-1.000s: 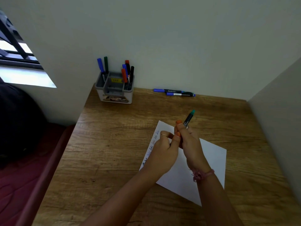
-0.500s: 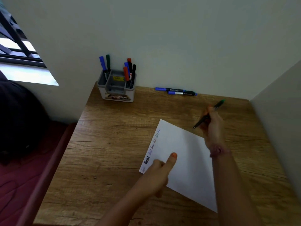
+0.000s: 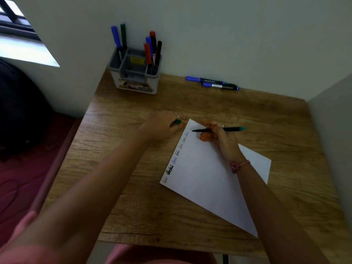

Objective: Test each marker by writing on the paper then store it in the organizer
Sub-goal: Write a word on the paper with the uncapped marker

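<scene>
A white sheet of paper (image 3: 209,180) lies on the wooden desk (image 3: 133,178), with several handwritten words along its left edge. My right hand (image 3: 217,136) grips an uncapped green marker (image 3: 234,129), its tip over the paper's top corner. My left hand (image 3: 162,126) rests on the desk just left of that corner and holds the green cap (image 3: 177,122). The grey organizer (image 3: 134,77) stands at the desk's back left with several markers upright in it. Two blue markers (image 3: 211,83) lie along the back wall.
Walls close in the desk at the back and on the right (image 3: 331,130). A window (image 3: 17,35) is at the upper left. A dark bag (image 3: 21,111) and red bedding (image 3: 22,178) lie left of the desk.
My right hand has swung the marker from the right down to the paper's top corner. My left hand has moved up from the paper's lower left edge, holding the cap.
</scene>
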Demonstrator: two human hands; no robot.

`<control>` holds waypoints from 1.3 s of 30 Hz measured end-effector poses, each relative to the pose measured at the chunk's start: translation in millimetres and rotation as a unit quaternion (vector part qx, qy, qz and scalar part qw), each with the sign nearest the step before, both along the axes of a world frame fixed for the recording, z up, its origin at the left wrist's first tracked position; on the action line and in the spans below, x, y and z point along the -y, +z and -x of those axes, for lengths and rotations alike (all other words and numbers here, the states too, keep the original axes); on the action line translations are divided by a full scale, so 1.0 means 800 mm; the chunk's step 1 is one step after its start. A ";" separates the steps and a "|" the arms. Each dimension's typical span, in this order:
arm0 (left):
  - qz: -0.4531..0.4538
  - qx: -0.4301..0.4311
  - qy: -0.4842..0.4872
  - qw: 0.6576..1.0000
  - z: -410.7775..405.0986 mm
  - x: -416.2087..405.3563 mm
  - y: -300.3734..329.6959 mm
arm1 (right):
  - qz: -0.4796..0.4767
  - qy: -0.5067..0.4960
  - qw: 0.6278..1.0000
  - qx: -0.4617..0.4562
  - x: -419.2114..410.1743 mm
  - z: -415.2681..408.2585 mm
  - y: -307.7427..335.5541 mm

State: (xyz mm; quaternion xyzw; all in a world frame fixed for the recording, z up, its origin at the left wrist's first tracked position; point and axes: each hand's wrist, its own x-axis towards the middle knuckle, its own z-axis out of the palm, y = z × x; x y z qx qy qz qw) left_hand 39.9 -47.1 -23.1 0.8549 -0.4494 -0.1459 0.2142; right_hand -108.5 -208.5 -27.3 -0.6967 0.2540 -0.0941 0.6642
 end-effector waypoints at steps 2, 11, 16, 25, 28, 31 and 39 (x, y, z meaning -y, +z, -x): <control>-0.015 0.024 -0.047 0.998 -0.010 0.003 -0.004 | -0.009 0.001 1.000 -0.011 0.000 0.001 0.000; 0.030 0.050 -0.105 0.993 -0.034 0.009 -0.030 | 0.099 0.118 0.988 0.010 0.012 -0.028 0.007; 0.036 0.044 -0.109 0.992 -0.039 0.010 -0.034 | 0.140 0.182 0.973 0.033 0.023 -0.062 -0.002; 0.031 0.047 -0.110 0.992 -0.041 0.011 -0.036 | 0.160 0.187 0.969 0.031 0.031 -0.067 -0.019; 0.033 0.050 -0.112 0.992 -0.042 0.011 -0.038 | 0.162 0.198 0.966 0.034 0.031 -0.066 -0.019; 0.037 0.039 -0.117 0.992 -0.042 0.012 -0.042 | 0.157 0.203 0.966 0.035 0.031 -0.066 -0.020; 0.029 0.048 -0.121 0.991 -0.041 0.010 -0.036 | 0.143 0.203 0.968 0.046 0.030 -0.066 -0.018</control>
